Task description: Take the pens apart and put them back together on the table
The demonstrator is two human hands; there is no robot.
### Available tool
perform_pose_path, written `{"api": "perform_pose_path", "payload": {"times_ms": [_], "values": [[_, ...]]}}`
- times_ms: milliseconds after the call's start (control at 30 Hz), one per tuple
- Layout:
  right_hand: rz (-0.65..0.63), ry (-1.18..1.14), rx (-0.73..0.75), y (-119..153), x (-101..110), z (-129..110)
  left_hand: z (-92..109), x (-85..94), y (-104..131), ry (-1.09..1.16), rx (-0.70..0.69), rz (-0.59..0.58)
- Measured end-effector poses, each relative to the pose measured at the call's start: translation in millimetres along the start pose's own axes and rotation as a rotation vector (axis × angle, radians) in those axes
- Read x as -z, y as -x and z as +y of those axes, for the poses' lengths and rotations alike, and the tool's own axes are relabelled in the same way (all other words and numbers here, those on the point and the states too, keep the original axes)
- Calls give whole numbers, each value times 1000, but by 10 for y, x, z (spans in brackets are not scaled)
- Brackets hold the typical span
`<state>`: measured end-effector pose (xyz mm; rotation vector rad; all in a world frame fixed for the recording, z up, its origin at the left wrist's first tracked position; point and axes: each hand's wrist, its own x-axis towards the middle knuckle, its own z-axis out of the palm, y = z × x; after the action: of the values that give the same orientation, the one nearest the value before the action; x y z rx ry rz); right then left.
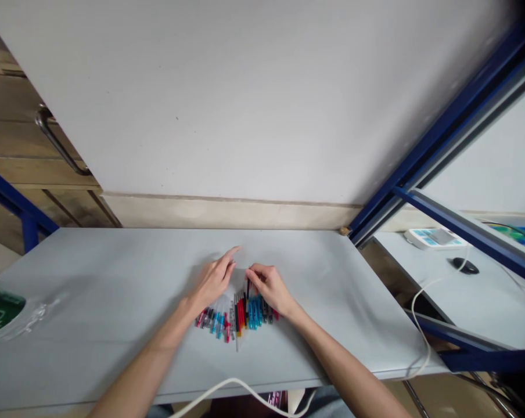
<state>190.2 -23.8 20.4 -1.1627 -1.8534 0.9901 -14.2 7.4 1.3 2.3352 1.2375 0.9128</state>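
Note:
My right hand (269,284) pinches the top end of a thin black pen refill (247,288) between thumb and fingertips, above a row of pen parts. Below it lie several red refills (240,313), with blue pen parts (254,313) just to their right. Dark and pink ends show under the right palm, partly hidden. To the left, my left hand (214,281) hovers with its index finger stretched out and its thumb apart, and no object shows in it. Near its wrist lie several clear pen barrels (219,324) with red, blue and black ends.
A grey-white table (127,278) carries all this, with a wall behind it. At the left edge stands a clear bottle (10,313) with a green label. A white cable (414,307) crosses the right side. Beyond the blue frame (402,174) sits a black mouse (466,266).

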Motion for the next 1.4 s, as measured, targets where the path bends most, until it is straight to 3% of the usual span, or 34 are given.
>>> {"api": "perform_pose_path", "payload": {"times_ms": [233,533,667,833,967,1167,1300,1400], "values": [[-14,232,16,-10,8,-44,24,23,-7,-51,-16,-6],[-61,546,5,0,-109,80,16,-1,-7,-124,33,28],[-39,531,16,-13,-62,95,-60,57,-39,-194,52,48],[46,502,-9,-59,83,184,-204,331,-50,-257,171,-7],[92,512,-21,-104,175,310,-325,533,122,-157,297,-134],[151,479,-38,-167,219,439,-273,534,393,-156,308,-187],[178,409,-25,-183,217,467,-303,557,287,-146,286,-175],[226,337,-2,-195,245,473,-445,566,65,-100,246,-49]]}}
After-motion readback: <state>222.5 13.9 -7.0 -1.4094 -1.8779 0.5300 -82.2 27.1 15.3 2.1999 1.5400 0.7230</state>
